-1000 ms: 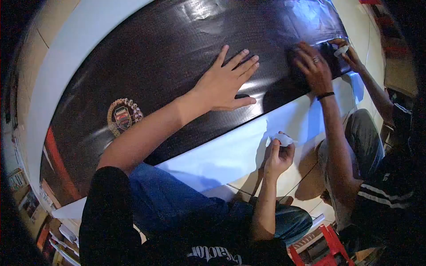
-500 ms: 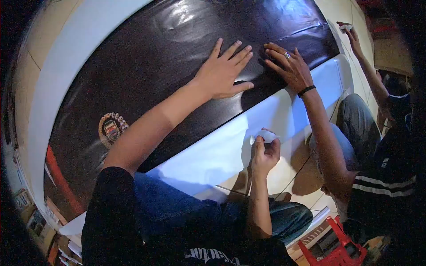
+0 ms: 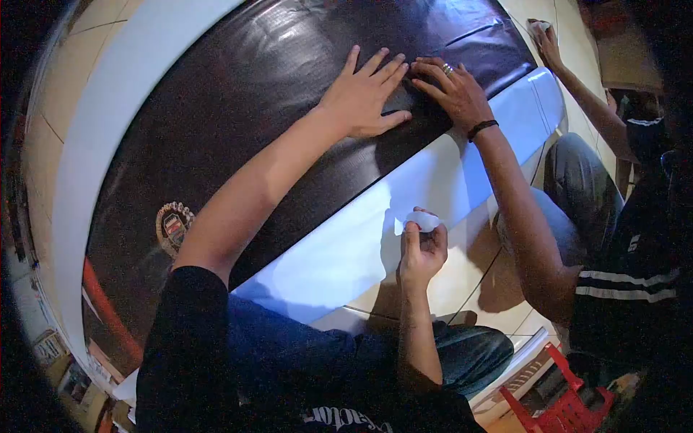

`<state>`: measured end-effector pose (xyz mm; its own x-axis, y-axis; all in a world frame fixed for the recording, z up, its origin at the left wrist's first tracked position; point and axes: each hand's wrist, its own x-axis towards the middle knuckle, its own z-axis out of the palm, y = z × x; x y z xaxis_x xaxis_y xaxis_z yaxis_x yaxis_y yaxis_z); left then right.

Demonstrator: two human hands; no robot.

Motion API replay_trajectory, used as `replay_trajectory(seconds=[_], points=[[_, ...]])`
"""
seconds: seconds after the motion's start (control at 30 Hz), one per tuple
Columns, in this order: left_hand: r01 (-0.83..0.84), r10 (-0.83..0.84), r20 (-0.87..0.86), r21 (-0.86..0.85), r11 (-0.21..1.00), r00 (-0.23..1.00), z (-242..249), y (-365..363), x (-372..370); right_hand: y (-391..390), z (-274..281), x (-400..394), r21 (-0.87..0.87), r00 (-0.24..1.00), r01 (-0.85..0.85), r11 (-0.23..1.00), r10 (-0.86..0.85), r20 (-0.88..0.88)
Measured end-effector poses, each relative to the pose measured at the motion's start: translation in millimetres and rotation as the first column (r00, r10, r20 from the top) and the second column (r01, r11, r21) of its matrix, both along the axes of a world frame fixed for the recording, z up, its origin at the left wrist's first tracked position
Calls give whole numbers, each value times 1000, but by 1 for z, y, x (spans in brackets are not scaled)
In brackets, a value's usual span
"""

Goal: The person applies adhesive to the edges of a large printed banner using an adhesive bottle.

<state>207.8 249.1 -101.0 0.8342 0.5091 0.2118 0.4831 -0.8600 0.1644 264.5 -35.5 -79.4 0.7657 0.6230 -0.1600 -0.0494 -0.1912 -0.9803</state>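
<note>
My left hand (image 3: pixel 364 101) lies flat with spread fingers on a glossy dark sheet (image 3: pixel 231 123). The sheet covers a wide white curved panel (image 3: pixel 317 278), whose bare margin shows along the near side. In my right hand (image 3: pixel 424 256) is a small white oval object (image 3: pixel 422 220), pinched between thumb and fingers above that margin; its exact kind cannot be made out. A round emblem (image 3: pixel 173 227) with a beaded border marks the sheet left of my forearm. Just right of my left hand, a co-worker's ringed hand (image 3: pixel 455 94) rests on the same sheet.
A co-worker kneels at the right; their other hand (image 3: pixel 548 47) holds something white above the tiled floor. Red plastic furniture (image 3: pixel 563 411) stands at the lower right. A red stripe (image 3: pixel 112 310) runs across the sheet's left end.
The view has shifted slightly. The co-worker's ringed hand has come closer to my left hand, which stays flat on the sheet. My right hand still holds the white object.
</note>
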Motion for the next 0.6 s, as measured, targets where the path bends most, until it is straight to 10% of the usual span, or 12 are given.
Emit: replay_trajectory(seconds=[0.6], points=[[-29,28,-52,-7,1000,998,8,-26,-40,-1,2,1,30,993,33,999,-30,-111]])
